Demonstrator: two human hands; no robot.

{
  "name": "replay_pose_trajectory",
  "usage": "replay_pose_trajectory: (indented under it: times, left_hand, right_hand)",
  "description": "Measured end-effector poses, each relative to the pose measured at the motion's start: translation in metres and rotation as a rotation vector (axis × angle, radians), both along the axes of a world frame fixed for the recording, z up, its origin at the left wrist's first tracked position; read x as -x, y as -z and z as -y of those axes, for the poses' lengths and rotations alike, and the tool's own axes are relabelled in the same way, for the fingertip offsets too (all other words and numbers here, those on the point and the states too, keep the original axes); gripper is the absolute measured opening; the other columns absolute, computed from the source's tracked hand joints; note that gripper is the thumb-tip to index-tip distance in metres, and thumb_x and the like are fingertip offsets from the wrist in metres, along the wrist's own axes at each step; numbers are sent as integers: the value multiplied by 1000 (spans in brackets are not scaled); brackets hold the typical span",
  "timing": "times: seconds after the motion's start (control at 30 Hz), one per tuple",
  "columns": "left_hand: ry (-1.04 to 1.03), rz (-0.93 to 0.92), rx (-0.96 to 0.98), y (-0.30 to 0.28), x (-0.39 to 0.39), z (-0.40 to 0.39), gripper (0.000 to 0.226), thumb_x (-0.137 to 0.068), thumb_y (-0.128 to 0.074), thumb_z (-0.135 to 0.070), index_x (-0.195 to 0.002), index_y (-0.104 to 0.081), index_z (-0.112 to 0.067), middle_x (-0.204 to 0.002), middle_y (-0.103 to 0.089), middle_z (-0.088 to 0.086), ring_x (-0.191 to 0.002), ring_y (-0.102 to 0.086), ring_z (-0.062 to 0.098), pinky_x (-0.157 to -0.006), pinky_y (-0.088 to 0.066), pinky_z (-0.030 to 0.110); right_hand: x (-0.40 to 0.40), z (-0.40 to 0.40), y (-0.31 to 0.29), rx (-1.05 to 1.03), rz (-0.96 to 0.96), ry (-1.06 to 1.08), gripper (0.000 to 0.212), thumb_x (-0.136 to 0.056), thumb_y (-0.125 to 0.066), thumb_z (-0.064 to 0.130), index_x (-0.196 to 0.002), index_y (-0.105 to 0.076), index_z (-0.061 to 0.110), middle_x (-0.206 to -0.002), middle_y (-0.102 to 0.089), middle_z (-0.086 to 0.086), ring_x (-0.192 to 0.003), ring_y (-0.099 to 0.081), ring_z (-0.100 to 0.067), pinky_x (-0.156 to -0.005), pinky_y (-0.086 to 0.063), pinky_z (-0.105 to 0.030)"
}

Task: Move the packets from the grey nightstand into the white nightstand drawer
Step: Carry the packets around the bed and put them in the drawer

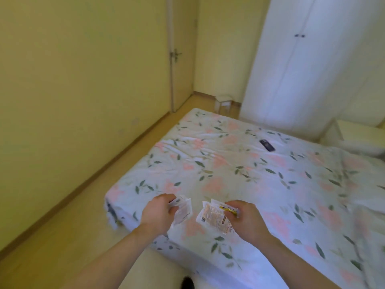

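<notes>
Head camera (worn) looks forward and down over the bed [239, 174].

A home bedroom: a bed [239, 174] in floral sheets lies beyond the hands, with a white wardrobe [302, 69] and closed door [181, 59] farther off.

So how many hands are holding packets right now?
2. The left hand grips pale packets over the bed's corner; the right hand grips brownish packets beside it. Overlapping packets hide their own number.

I see yellow walls [83, 80] and a wooden floor [62, 236]. A bed [239, 174] with floral sheets lies ahead; a white wardrobe [312, 69], door [181, 59] and stool [224, 102] stand beyond.
</notes>
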State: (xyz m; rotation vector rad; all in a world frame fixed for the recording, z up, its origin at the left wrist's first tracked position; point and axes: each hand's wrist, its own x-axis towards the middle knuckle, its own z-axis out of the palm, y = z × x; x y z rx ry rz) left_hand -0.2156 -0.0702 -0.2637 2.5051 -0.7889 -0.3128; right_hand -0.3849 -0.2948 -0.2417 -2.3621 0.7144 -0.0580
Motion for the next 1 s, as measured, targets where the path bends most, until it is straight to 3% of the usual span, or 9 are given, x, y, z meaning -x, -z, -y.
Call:
replay_pose_trajectory:
  times: [0.07, 0.17, 0.3, 0.37, 0.5, 0.6, 0.7, 0.9, 1.0]
  left_hand:
    - [-76, -6, 7, -2, -33, -25, 15, -96, -59, -30, -85, -59, -21, -83, -63, -4, -76, -60, 23, -66, -52, 39]
    - [-193, -13, -4, -5, -86, -62, 15, -97, -59, -29, -84, -58, -21, -80, -62, -4, -73, -59, 22, -61, -47, 35]
    - [-351, 10, -67, -11, -160, -111, 11, -95, -59, -28, -86, -61, -22, -79, -63, -5, -71, -59, 23, -59, -47, 34]
    - [-448, -8, -81, -16, -197, -136, 10, -94, -60, -28, -85, -61, -23, -72, -63, -5, -68, -59, 22, -57, -45, 34]
    - [-611, -15, -101, -20, -259, -189, 9, -92, -60, -30, -86, -62, -24, -71, -67, -6, -69, -63, 22, -59, -54, 37]
    - [-724, -49, -76, -21, -287, -226, 8, -93, -60, -29, -87, -64, -26, -73, -68, -10, -66, -64, 18, -57, -54, 36]
    - [-828, -65, -62, -19, -323, -264, 9, -94, -60, -29, -87, -65, -28, -73, -68, -11, -64, -65, 16, -56, -56, 36]
    - [-886, -93, -17, -8, -413, -326, 15, -96, -61, -29, -80, -62, -30, -69, -66, -11, -60, -62, 13, -52, -46, 30]
    - [-876, -104, 1, 0, -473, -357, 14, -94, -62, -29, -80, -63, -28, -69, -66, -9, -58, -58, 13, -52, -42, 29]
  right_hand:
    - [-52, -12, 0, -5, 3, -77, 19, -96, -67, 21, -112, -77, 23, -97, -71, 12, -86, -66, -9, -71, -48, -14]
    - [-136, -32, 7, -16, 11, -195, 18, -96, -67, 21, -109, -78, 26, -99, -73, 12, -89, -67, -10, -78, -53, -26]
    - [-246, -64, 17, -75, 19, -317, 19, -93, -66, 18, -97, -77, 34, -91, -74, 16, -80, -67, -3, -67, -50, -18]
    - [-301, -81, 20, -108, 19, -371, 17, -91, -66, 18, -91, -76, 32, -86, -74, 15, -75, -67, -4, -67, -54, -24]
    - [-404, -121, 23, -124, 12, -518, 17, -92, -69, 21, -106, -78, 27, -98, -76, 12, -87, -70, -9, -80, -55, -31]
    - [-461, -154, 16, -117, -8, -623, 13, -93, -68, 22, -102, -77, 28, -92, -77, 7, -86, -70, -14, -80, -57, -36]
    - [-526, -192, 10, -99, -10, -720, 14, -96, -67, 24, -106, -77, 22, -100, -77, 4, -94, -70, -18, -85, -57, -39]
    - [-641, -255, 19, -79, -34, -788, 17, -99, -63, 29, -111, -75, 28, -101, -75, 15, -89, -69, -6, -75, -56, -29]
    - [-696, -282, 29, -59, -54, -770, 19, -98, -62, 29, -112, -75, 32, -98, -74, 18, -81, -66, 2, -61, -46, -13]
